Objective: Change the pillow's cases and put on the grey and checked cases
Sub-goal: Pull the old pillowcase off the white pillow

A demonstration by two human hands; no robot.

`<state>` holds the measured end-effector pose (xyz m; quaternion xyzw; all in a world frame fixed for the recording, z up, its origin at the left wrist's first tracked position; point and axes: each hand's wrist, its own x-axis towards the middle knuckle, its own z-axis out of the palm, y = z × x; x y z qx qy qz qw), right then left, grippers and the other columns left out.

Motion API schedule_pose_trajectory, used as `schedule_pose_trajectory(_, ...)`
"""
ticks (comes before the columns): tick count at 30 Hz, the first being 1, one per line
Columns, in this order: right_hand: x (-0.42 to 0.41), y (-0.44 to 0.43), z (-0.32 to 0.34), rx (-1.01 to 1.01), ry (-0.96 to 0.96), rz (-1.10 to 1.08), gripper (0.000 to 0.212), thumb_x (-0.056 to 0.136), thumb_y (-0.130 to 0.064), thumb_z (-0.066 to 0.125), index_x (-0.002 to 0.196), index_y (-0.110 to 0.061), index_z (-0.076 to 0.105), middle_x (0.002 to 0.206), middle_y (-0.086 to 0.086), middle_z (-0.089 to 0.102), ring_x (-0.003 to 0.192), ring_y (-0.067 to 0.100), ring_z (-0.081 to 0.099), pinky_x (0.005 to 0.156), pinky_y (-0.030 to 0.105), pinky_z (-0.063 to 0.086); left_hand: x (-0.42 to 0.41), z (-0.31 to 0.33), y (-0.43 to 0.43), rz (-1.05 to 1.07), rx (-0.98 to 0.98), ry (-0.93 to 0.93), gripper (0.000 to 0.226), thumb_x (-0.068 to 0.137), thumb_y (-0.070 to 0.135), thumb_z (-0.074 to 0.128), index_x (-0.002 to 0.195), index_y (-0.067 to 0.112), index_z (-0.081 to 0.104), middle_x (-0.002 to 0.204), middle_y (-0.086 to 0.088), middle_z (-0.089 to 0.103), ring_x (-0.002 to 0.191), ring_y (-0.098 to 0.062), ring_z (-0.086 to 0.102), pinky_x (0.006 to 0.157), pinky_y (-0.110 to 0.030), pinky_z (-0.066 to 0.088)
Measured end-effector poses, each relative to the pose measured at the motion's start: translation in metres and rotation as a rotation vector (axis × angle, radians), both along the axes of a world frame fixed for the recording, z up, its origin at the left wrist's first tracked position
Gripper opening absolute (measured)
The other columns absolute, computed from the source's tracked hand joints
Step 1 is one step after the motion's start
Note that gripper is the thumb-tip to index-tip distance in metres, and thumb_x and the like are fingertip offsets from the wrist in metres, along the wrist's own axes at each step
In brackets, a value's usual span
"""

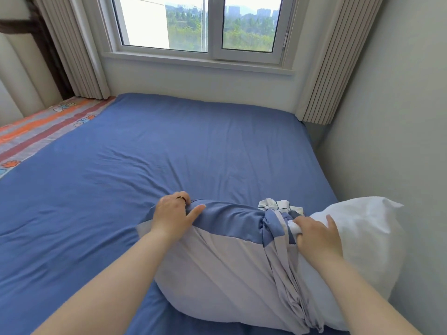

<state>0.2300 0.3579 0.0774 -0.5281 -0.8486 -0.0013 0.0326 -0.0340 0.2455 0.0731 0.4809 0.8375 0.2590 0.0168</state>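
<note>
While the white pillow point(358, 238) lies near right on the blue bed point(169, 146), its left half sits inside a blue-grey case point(217, 257). The left hand point(173, 215) grips the case's far edge; the right hand point(316, 234) pinches its bunched opening.

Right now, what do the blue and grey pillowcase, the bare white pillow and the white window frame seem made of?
Blue and grey pillowcase: thin matte cloth, probably cotton; it gathers in fine folds.
Bare white pillow: matte textile shell over soft filling; it bulges roundly.
White window frame: smooth, slightly glossy, plastic or painted metal.
</note>
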Motion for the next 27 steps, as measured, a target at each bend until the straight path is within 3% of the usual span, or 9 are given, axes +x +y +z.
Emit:
schedule_pose_trajectory(2, -0.007, 0.0, -0.003, 0.012, -0.033, 0.043, 0.027, 0.087, -0.012, 0.039, 0.107, -0.026, 0.051, 0.115, -0.005, 0.061, 0.11, 0.017, 0.054, 0.103, 0.031, 0.019, 0.005, -0.004, 0.001, 0.039, -0.024, 0.002, 0.038, 0.092, 0.04, 0.044, 0.061, 0.018, 0.037, 0.09, -0.012, 0.065, 0.092, -0.03, 0.057, 0.071, -0.033, 0.034)
schedule_pose_trajectory(5, -0.007, 0.0, -0.011, 0.052, -0.124, 0.074, 0.025, 0.089, -0.015, 0.037, 0.108, -0.024, 0.052, 0.116, -0.004, 0.061, 0.108, 0.018, 0.056, 0.09, 0.029, 0.028, 0.0, -0.012, -0.006, 0.124, 0.047, -0.161, 0.048, 0.092, 0.032, 0.047, 0.051, 0.018, 0.026, 0.058, -0.004, 0.052, 0.074, -0.033, 0.052, 0.06, -0.031, 0.029)
schedule_pose_trajectory(7, -0.006, 0.002, -0.013, 0.074, -0.12, 0.06, 0.023, 0.09, -0.014, 0.036, 0.1, -0.027, 0.052, 0.113, -0.003, 0.062, 0.107, 0.018, 0.056, 0.085, 0.03, 0.025, -0.008, -0.014, -0.008, 0.184, 0.093, -0.241, 0.048, 0.091, 0.029, 0.049, 0.05, 0.016, 0.027, 0.05, 0.002, 0.04, 0.067, -0.03, 0.044, 0.058, -0.031, 0.026)
schedule_pose_trajectory(13, -0.008, 0.002, -0.012, 0.103, -0.075, 0.0, 0.019, 0.092, -0.017, 0.037, 0.083, -0.028, 0.05, 0.105, -0.003, 0.067, 0.101, 0.02, 0.059, 0.072, 0.032, 0.017, -0.025, -0.034, -0.022, 0.279, 0.062, -0.333, 0.035, 0.088, 0.047, 0.045, 0.065, 0.021, 0.042, 0.071, 0.002, 0.05, 0.08, -0.026, 0.049, 0.067, -0.032, 0.033)
schedule_pose_trajectory(16, -0.007, 0.002, -0.015, 0.1, -0.073, -0.024, 0.018, 0.092, -0.016, 0.037, 0.081, -0.028, 0.046, 0.104, -0.003, 0.067, 0.1, 0.02, 0.058, 0.072, 0.032, 0.017, -0.027, -0.05, -0.036, 0.385, 0.034, -0.409, 0.046, 0.088, 0.05, 0.042, 0.059, 0.016, 0.036, 0.061, 0.002, 0.045, 0.075, -0.028, 0.046, 0.058, -0.033, 0.031)
schedule_pose_trajectory(18, -0.008, 0.001, -0.016, 0.114, -0.063, -0.029, 0.019, 0.091, -0.015, 0.037, 0.082, -0.029, 0.046, 0.104, -0.003, 0.066, 0.101, 0.02, 0.058, 0.073, 0.031, 0.019, -0.03, -0.048, -0.038, 0.398, 0.037, -0.395, 0.053, 0.089, 0.05, 0.041, 0.052, 0.013, 0.031, 0.054, -0.001, 0.042, 0.069, -0.029, 0.044, 0.052, -0.032, 0.028)
schedule_pose_trajectory(21, -0.01, 0.002, -0.016, 0.156, -0.116, -0.026, 0.029, 0.091, -0.013, 0.029, 0.095, -0.023, 0.056, 0.105, -0.001, 0.065, 0.102, 0.021, 0.057, 0.074, 0.031, 0.021, -0.05, -0.032, -0.037, 0.369, 0.04, -0.296, 0.056, 0.089, 0.047, 0.043, 0.047, 0.013, 0.032, 0.055, -0.006, 0.046, 0.071, -0.03, 0.045, 0.057, -0.034, 0.029)
schedule_pose_trajectory(25, -0.015, 0.002, -0.009, 0.237, -0.041, 0.065, 0.035, 0.075, -0.005, 0.026, 0.079, -0.014, 0.06, 0.082, 0.012, 0.068, 0.082, 0.03, 0.064, 0.069, 0.034, 0.019, -0.086, -0.012, -0.047, 0.39, 0.023, -0.183, 0.053, 0.09, 0.045, 0.043, 0.048, 0.015, 0.036, 0.071, -0.011, 0.051, 0.079, -0.032, 0.048, 0.064, -0.034, 0.032)
schedule_pose_trajectory(27, -0.018, 0.004, -0.008, 0.253, -0.123, 0.089, 0.045, 0.069, -0.008, 0.02, 0.089, -0.011, 0.06, 0.087, 0.009, 0.068, 0.084, 0.027, 0.064, 0.069, 0.035, 0.018, -0.1, -0.007, -0.054, 0.444, 0.026, -0.203, 0.054, 0.09, 0.045, 0.044, 0.047, 0.013, 0.035, 0.066, -0.011, 0.048, 0.077, -0.031, 0.046, 0.065, -0.034, 0.032)
